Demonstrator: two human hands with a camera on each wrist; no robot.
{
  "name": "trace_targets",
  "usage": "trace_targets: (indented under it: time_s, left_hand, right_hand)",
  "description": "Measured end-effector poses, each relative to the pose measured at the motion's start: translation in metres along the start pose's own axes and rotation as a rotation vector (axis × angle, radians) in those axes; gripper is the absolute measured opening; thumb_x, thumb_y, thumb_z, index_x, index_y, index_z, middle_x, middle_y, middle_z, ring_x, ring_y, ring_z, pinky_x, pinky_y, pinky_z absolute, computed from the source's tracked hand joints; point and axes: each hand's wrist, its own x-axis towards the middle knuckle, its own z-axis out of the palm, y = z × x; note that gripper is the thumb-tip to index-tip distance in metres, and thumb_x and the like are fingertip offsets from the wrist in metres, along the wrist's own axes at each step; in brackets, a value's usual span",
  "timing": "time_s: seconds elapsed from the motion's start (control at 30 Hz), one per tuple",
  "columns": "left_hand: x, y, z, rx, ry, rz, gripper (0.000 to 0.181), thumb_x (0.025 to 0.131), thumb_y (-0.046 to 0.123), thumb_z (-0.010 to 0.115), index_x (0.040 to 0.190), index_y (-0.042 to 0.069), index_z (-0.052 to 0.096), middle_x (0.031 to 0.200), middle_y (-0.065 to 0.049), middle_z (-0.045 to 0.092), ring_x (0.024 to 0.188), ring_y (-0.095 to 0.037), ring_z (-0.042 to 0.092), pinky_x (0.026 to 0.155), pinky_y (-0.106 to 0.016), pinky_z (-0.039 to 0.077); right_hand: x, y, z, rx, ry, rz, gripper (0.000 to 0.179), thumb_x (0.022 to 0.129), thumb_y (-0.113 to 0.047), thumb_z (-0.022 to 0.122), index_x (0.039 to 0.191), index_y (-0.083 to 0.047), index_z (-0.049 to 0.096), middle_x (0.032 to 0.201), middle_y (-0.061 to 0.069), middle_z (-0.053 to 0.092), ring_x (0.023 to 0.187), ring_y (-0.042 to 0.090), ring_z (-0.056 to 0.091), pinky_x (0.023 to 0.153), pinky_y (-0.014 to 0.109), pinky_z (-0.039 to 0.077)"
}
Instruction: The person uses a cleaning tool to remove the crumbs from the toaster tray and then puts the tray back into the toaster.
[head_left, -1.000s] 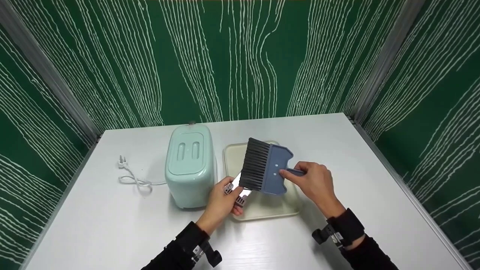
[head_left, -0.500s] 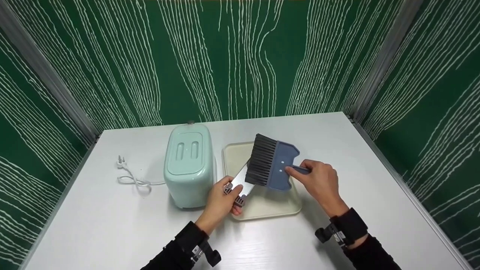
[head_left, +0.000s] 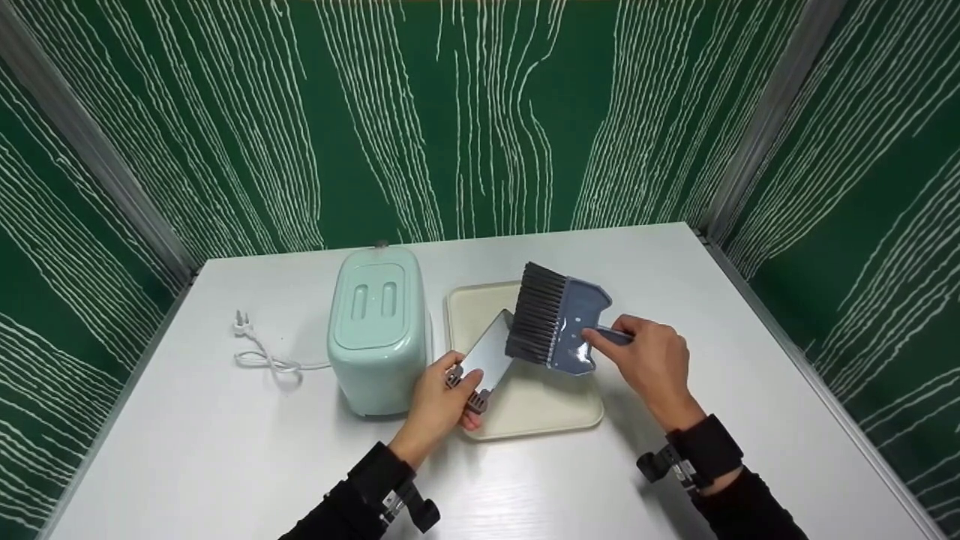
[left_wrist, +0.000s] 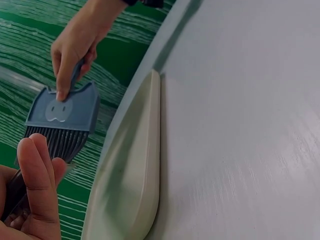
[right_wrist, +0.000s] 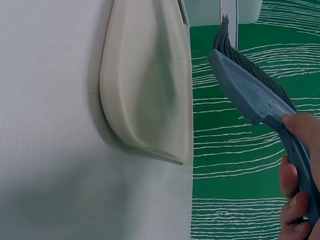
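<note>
In the head view my left hand (head_left: 442, 394) grips a flat metal crumb tray (head_left: 489, 358) by its grey slotted end, thumb on top. My right hand (head_left: 649, 364) holds a blue hand brush (head_left: 581, 322) by its short handle. Its dark bristles point left and overlap the far end of the crumb tray; whether they touch it, I cannot tell. Both are held over a cream serving tray (head_left: 540, 412). In the left wrist view the brush (left_wrist: 65, 110) stands beyond my left fingers. From the right wrist view, my fingers curl round the brush handle (right_wrist: 298, 155).
A mint-green toaster (head_left: 379, 330) with a closed lid stands just left of my left hand. Its white cord and plug (head_left: 244, 326) lie further left on the white table (head_left: 187, 450). Green walls with pale lines enclose the back and sides.
The brush has moved right and slightly away from me, drawn along the crumb tray, so more of its metal surface shows. My left hand and the crumb tray stay nearly still.
</note>
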Motion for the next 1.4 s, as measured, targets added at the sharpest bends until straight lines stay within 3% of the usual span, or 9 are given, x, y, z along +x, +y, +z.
trace_targets:
  time_s: [0.4,0.63,0.83,1.0,1.17,1.4]
  left_hand:
    - [-0.001,0.000,-0.002,0.028,0.004,0.007,0.021,0.105,0.015,0.068,0.120,0.001,0.060,0.069,-0.015,0.071,0.042,-0.011,0.064,0.042,-0.031,0.058]
    - [-0.003,0.001,-0.004,0.088,0.002,0.058,0.020,0.105,0.014,0.068,0.118,0.001,0.061,0.068,-0.017,0.073,0.040,-0.010,0.064,0.046,-0.051,0.060]
    - [-0.003,0.001,-0.005,0.108,0.001,0.075,0.019,0.105,0.014,0.067,0.117,0.001,0.062,0.070,-0.018,0.074,0.041,-0.011,0.064,0.047,-0.054,0.060]
    - [-0.002,0.001,-0.006,0.125,0.010,0.078,0.019,0.105,0.015,0.068,0.117,0.001,0.062,0.070,-0.017,0.074,0.041,-0.010,0.064,0.047,-0.054,0.060]
    - [-0.002,0.002,-0.006,0.141,0.016,0.082,0.019,0.105,0.015,0.069,0.117,0.002,0.063,0.070,-0.017,0.075,0.040,-0.010,0.064,0.047,-0.054,0.060]
    - [-0.002,0.001,-0.004,0.155,0.017,0.080,0.017,0.105,0.014,0.068,0.116,0.002,0.064,0.070,-0.015,0.075,0.040,-0.010,0.064,0.047,-0.055,0.060]
  right_hand:
    - [0.001,0.006,-0.001,-0.052,0.034,-0.004,0.046,0.082,-0.051,0.091,0.066,-0.018,0.063,0.058,-0.001,0.055,0.054,0.022,0.049,0.051,0.031,0.028]
    - [0.000,0.008,-0.002,-0.075,0.078,-0.039,0.046,0.082,-0.050,0.091,0.068,-0.016,0.064,0.056,0.000,0.054,0.052,0.021,0.048,0.050,0.030,0.027]
    - [0.003,0.010,-0.006,-0.086,0.142,-0.060,0.045,0.081,-0.048,0.092,0.068,-0.014,0.065,0.056,0.004,0.057,0.050,0.026,0.053,0.049,0.032,0.029]
    - [0.005,0.009,-0.010,-0.039,0.162,-0.006,0.045,0.083,-0.048,0.091,0.068,-0.013,0.067,0.057,0.003,0.059,0.054,0.027,0.057,0.053,0.032,0.032]
    - [0.004,0.002,-0.011,0.030,0.151,0.044,0.046,0.086,-0.048,0.089,0.068,-0.013,0.065,0.058,0.000,0.055,0.057,0.021,0.052,0.058,0.031,0.033]
    - [-0.001,-0.014,-0.004,0.132,0.109,0.051,0.045,0.088,-0.047,0.088,0.070,-0.014,0.064,0.061,-0.002,0.051,0.058,0.016,0.046,0.059,0.029,0.031]
